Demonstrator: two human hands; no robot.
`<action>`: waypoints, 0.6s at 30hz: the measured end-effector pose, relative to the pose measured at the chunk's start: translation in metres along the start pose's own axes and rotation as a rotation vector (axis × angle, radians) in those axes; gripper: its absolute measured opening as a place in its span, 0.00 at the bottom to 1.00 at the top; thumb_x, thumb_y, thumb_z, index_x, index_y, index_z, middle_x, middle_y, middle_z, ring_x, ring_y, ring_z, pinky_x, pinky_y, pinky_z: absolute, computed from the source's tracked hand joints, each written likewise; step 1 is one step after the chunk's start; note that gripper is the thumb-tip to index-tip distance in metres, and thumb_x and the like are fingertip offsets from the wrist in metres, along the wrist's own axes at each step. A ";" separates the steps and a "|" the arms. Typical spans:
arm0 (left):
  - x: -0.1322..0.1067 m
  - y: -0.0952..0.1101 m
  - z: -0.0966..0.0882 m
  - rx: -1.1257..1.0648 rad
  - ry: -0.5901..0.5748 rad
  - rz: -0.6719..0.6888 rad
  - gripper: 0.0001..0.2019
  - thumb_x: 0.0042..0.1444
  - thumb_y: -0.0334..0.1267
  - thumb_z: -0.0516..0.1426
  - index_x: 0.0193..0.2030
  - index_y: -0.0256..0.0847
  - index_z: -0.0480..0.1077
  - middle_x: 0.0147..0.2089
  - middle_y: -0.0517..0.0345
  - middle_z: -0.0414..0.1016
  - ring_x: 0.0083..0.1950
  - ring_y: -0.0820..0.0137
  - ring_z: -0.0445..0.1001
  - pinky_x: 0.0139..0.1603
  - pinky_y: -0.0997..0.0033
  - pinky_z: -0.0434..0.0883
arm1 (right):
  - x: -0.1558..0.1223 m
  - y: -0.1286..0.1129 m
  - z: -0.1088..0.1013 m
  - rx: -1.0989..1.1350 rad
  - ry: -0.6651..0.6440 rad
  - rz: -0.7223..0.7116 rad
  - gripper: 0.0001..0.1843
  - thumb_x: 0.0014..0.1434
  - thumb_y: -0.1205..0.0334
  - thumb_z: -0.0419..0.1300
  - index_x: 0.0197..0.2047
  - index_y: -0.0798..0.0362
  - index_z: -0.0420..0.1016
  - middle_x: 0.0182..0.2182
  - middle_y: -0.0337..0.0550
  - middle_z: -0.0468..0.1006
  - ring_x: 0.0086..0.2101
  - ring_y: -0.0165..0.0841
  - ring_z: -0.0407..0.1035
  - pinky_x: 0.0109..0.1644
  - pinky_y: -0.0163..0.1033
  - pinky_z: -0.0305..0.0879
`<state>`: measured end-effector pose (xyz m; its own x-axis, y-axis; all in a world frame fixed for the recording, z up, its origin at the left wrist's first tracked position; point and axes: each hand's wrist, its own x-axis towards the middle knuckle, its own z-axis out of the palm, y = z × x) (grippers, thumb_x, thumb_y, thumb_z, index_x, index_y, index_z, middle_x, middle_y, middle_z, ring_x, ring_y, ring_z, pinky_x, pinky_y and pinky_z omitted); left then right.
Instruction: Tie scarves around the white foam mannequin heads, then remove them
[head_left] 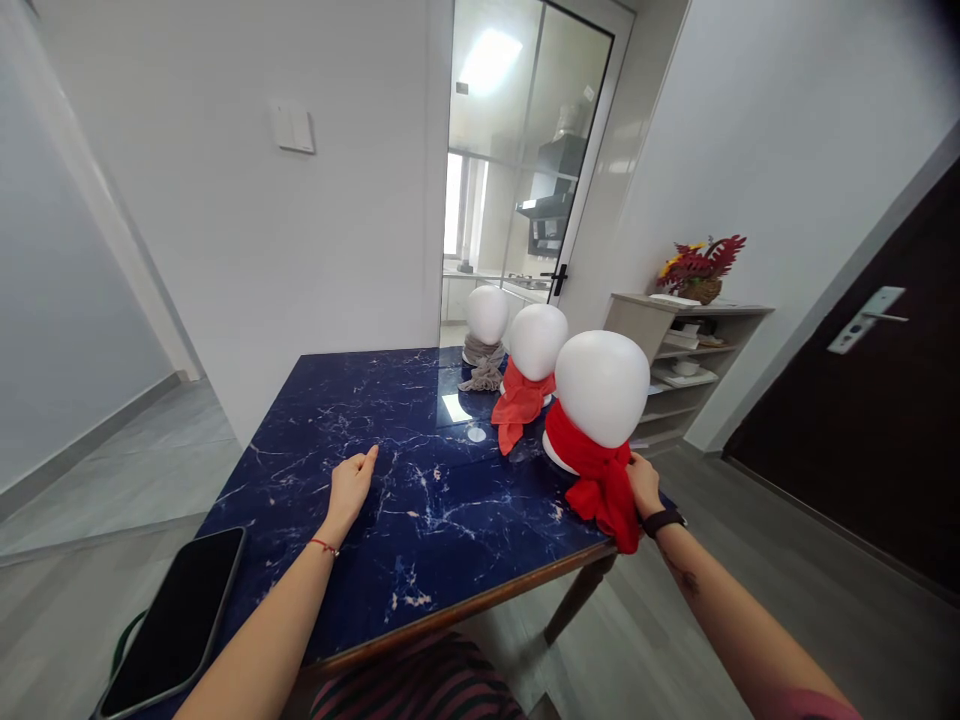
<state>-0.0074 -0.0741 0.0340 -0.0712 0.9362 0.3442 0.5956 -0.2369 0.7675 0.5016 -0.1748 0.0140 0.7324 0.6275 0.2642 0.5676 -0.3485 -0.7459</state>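
Observation:
My left hand (352, 487) rests on the dark blue marbled table (442, 530), its fingers curled closed, and nothing shows in it. At the table's right edge my right hand (645, 485) is closed against the red scarf (607, 485); its fingertips are partly hidden behind the cloth. This scarf is knotted round the base of the nearest white mannequin head (602, 387), its ends hanging over the front edge. Behind it a second white head (538, 341) wears a coral scarf (517, 405). Farthest back, a third head (487, 314) has a grey-brown scarf (484, 366).
A black-screened phone (180, 615) lies at the table's near left corner. To the right stands a shelf unit (694, 303) with a basket of red and yellow artificial flowers (701, 270). A glass door (525, 150) is behind the table, a dark door (870, 400) at far right.

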 end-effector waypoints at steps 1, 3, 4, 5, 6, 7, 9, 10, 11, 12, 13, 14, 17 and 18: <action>0.000 0.000 0.000 0.001 0.000 0.002 0.25 0.54 0.57 0.46 0.14 0.42 0.54 0.15 0.64 0.53 0.21 0.73 0.54 0.26 0.71 0.52 | -0.002 -0.001 0.001 -0.005 0.008 0.018 0.11 0.46 0.62 0.55 0.29 0.54 0.77 0.32 0.56 0.80 0.39 0.46 0.73 0.43 0.44 0.65; 0.000 0.000 0.000 0.001 -0.001 0.004 0.25 0.54 0.56 0.46 0.14 0.42 0.54 0.14 0.64 0.53 0.21 0.73 0.53 0.26 0.71 0.52 | -0.005 -0.003 0.002 -0.007 0.023 0.053 0.12 0.46 0.62 0.56 0.32 0.55 0.78 0.34 0.57 0.80 0.39 0.46 0.73 0.44 0.44 0.65; 0.000 0.000 0.000 0.001 -0.002 0.004 0.25 0.54 0.56 0.46 0.14 0.42 0.55 0.14 0.64 0.53 0.21 0.73 0.53 0.26 0.71 0.52 | -0.007 -0.005 0.002 -0.004 0.029 0.062 0.12 0.46 0.61 0.56 0.33 0.55 0.78 0.35 0.57 0.80 0.39 0.46 0.73 0.44 0.44 0.65; 0.000 0.000 0.001 0.001 -0.003 0.003 0.25 0.54 0.56 0.46 0.14 0.42 0.55 0.14 0.64 0.53 0.21 0.73 0.54 0.26 0.71 0.52 | -0.007 -0.006 0.002 0.002 0.034 0.071 0.12 0.46 0.61 0.56 0.33 0.55 0.78 0.35 0.57 0.80 0.39 0.46 0.74 0.44 0.44 0.65; 0.000 0.000 0.001 0.000 -0.004 0.002 0.25 0.54 0.56 0.46 0.14 0.42 0.55 0.15 0.64 0.53 0.21 0.73 0.54 0.26 0.71 0.52 | -0.007 -0.007 0.002 0.009 0.040 0.081 0.12 0.45 0.62 0.57 0.32 0.55 0.78 0.34 0.58 0.80 0.39 0.46 0.74 0.44 0.44 0.65; 0.000 -0.001 0.001 -0.001 -0.005 0.001 0.25 0.54 0.56 0.46 0.14 0.42 0.55 0.15 0.64 0.54 0.21 0.73 0.54 0.26 0.71 0.53 | -0.007 -0.007 0.001 0.020 0.044 0.091 0.11 0.45 0.61 0.57 0.31 0.55 0.78 0.34 0.57 0.80 0.38 0.46 0.74 0.44 0.44 0.65; 0.000 -0.001 0.001 -0.002 -0.008 -0.002 0.25 0.55 0.56 0.46 0.14 0.42 0.55 0.15 0.64 0.54 0.21 0.73 0.54 0.26 0.71 0.53 | -0.008 -0.008 -0.004 0.049 0.060 0.108 0.11 0.46 0.61 0.57 0.30 0.56 0.77 0.32 0.56 0.79 0.37 0.45 0.73 0.43 0.43 0.66; 0.000 -0.001 0.001 -0.003 -0.010 -0.003 0.25 0.55 0.56 0.46 0.14 0.42 0.55 0.15 0.64 0.55 0.21 0.73 0.54 0.26 0.71 0.53 | -0.011 -0.008 -0.007 0.065 0.079 0.117 0.12 0.47 0.60 0.56 0.32 0.56 0.77 0.32 0.55 0.79 0.37 0.44 0.73 0.42 0.43 0.66; 0.000 -0.002 0.001 -0.004 -0.011 -0.004 0.25 0.55 0.56 0.46 0.13 0.42 0.56 0.15 0.64 0.55 0.21 0.73 0.54 0.26 0.71 0.53 | -0.015 -0.008 -0.010 0.079 0.107 0.129 0.14 0.48 0.59 0.54 0.35 0.57 0.76 0.34 0.54 0.79 0.37 0.44 0.73 0.42 0.44 0.66; 0.000 -0.002 0.001 -0.005 -0.009 -0.005 0.25 0.54 0.55 0.46 0.13 0.42 0.56 0.15 0.63 0.55 0.21 0.73 0.54 0.26 0.71 0.53 | -0.023 -0.009 -0.013 0.088 0.145 0.145 0.17 0.50 0.59 0.52 0.39 0.58 0.74 0.36 0.55 0.78 0.38 0.43 0.72 0.43 0.44 0.66; 0.001 -0.003 0.001 -0.007 -0.005 -0.006 0.25 0.54 0.55 0.46 0.13 0.42 0.56 0.14 0.63 0.55 0.21 0.73 0.54 0.26 0.71 0.53 | -0.033 -0.011 -0.016 0.099 0.212 0.152 0.20 0.52 0.58 0.50 0.45 0.60 0.72 0.40 0.56 0.77 0.39 0.43 0.71 0.44 0.45 0.66; 0.001 -0.003 0.001 -0.011 0.000 -0.007 0.25 0.54 0.55 0.47 0.13 0.42 0.56 0.14 0.63 0.55 0.21 0.73 0.54 0.26 0.70 0.53 | -0.048 -0.015 -0.017 0.119 0.305 0.138 0.23 0.54 0.57 0.49 0.50 0.60 0.67 0.44 0.58 0.74 0.41 0.43 0.70 0.45 0.46 0.65; 0.000 -0.004 0.002 -0.024 0.018 -0.008 0.25 0.54 0.55 0.47 0.12 0.42 0.56 0.13 0.63 0.54 0.20 0.73 0.54 0.26 0.70 0.52 | -0.105 -0.041 -0.009 0.258 0.544 -0.080 0.23 0.58 0.53 0.51 0.53 0.56 0.61 0.48 0.57 0.69 0.42 0.39 0.68 0.47 0.43 0.64; 0.000 -0.004 0.002 -0.029 0.022 -0.008 0.25 0.54 0.55 0.47 0.12 0.42 0.56 0.13 0.63 0.54 0.20 0.73 0.54 0.26 0.70 0.52 | -0.126 -0.056 -0.001 0.302 0.476 -0.178 0.19 0.58 0.52 0.52 0.49 0.54 0.63 0.44 0.54 0.70 0.40 0.38 0.68 0.46 0.42 0.64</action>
<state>-0.0078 -0.0724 0.0297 -0.0935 0.9322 0.3496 0.5718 -0.2372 0.7854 0.3779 -0.2358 0.0228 0.7638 0.2523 0.5941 0.6157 -0.0088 -0.7879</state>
